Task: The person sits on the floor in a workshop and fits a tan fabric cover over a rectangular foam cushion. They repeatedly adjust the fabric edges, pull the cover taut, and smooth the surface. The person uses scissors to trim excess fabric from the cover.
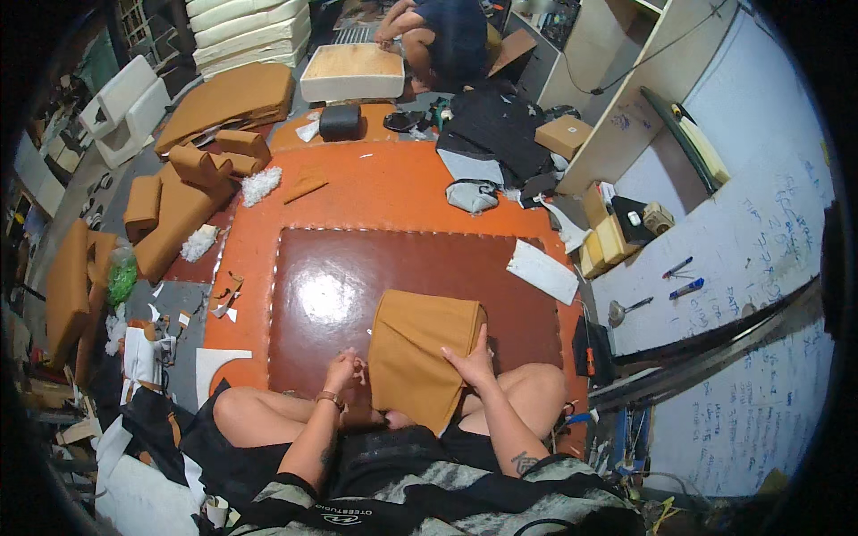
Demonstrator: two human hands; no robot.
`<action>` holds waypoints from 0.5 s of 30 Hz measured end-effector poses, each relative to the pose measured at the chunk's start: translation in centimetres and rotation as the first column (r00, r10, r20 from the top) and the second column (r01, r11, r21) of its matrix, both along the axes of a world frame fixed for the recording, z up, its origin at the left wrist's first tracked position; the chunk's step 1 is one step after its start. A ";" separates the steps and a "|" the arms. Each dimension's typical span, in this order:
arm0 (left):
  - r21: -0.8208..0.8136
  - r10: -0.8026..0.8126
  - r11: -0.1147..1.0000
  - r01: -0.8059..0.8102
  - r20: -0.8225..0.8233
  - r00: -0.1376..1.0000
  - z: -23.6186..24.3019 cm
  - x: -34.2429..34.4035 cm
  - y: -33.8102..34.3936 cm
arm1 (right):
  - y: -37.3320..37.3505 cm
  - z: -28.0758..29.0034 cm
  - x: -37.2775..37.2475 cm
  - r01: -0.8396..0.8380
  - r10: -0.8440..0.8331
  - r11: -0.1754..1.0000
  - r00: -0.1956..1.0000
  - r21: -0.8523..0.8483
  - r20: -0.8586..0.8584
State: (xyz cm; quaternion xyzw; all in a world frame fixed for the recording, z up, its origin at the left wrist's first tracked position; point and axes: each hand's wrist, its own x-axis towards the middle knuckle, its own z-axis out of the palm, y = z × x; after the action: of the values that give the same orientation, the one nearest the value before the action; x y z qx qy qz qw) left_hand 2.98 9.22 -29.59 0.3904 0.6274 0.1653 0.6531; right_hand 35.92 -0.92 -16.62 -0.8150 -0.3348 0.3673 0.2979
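Observation:
A tan upholstery piece [416, 344], folded and soft-looking, rests upright over my lap in the head view. My right hand [469, 364] grips its right side, thumb on the front face and fingers round the edge. Left of the piece, my left hand [345, 371] is closed, with a small pale strand by its fingertips; what it holds is too small to name. Beneath lies a glossy maroon padded panel [313, 304] set on an orange mat [375, 179].
Tan cushions [188, 214] and white stuffing [261, 185] lie left. A white piece [542, 271], dark fabric [487, 129] and foam blocks [597, 250] are right. A marked white board [733, 304] borders the right side. Behind, another person [438, 45] squats by a foam block [351, 85].

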 end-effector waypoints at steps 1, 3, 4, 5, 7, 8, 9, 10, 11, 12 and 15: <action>0.137 -0.064 0.988 0.077 -0.094 0.994 -1.1 0.7 -0.2 | -0.4 -1.5 0.3 0.044 -0.044 0.999 0.998 0.009 -0.049; 0.266 -0.062 0.959 0.102 -0.153 0.986 -1.7 2.2 -0.4 | -0.5 -2.6 0.4 0.189 -0.145 0.979 0.910 0.078 -0.388; 0.266 -0.011 0.963 0.040 -0.110 0.994 -1.3 3.3 0.0 | -0.3 -3.2 0.5 0.268 -0.174 0.959 0.820 0.098 -0.545; 0.212 0.054 0.976 -0.048 -0.018 0.998 -0.7 3.6 0.7 | -0.1 -3.6 0.8 0.323 -0.235 0.946 0.719 0.015 -0.654; 0.016 0.213 0.975 -0.220 0.185 0.959 1.6 3.6 2.0 | 0.1 -4.3 1.8 0.391 -0.351 0.905 0.469 -0.166 -0.811; -0.122 0.321 0.947 -0.298 0.284 0.904 2.8 2.9 2.5 | 0.3 -3.8 1.4 0.384 -0.320 0.909 0.398 -0.161 -0.860; -0.013 0.284 0.957 -0.290 0.254 0.925 4.0 2.4 2.8 | 0.2 -3.2 0.9 0.375 -0.287 0.914 0.325 -0.156 -0.901; 0.084 0.276 0.949 -0.304 0.244 0.930 5.9 1.9 2.9 | 0.3 -2.4 0.4 0.367 -0.254 0.918 0.248 -0.151 -0.935; 0.178 0.261 0.936 -0.305 0.232 0.937 8.6 1.8 2.9 | 0.4 -2.0 0.8 0.287 -0.189 0.950 0.213 -0.124 -0.959; 0.193 0.251 0.931 -0.311 0.281 0.926 10.0 1.3 3.3 | 0.8 -1.6 1.1 0.192 -0.120 0.978 0.168 -0.087 -0.979; 0.149 0.121 0.963 -0.224 0.503 0.855 13.5 0.7 5.0 | 3.6 -2.5 0.5 0.078 0.069 0.992 0.362 0.104 -0.929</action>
State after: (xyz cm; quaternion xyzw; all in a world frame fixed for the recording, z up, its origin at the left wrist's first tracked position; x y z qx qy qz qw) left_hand 3.72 14.20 -16.06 0.3418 0.4540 0.3798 0.7299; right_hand 36.42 2.65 -19.09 -0.4448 -0.1289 0.7397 0.4882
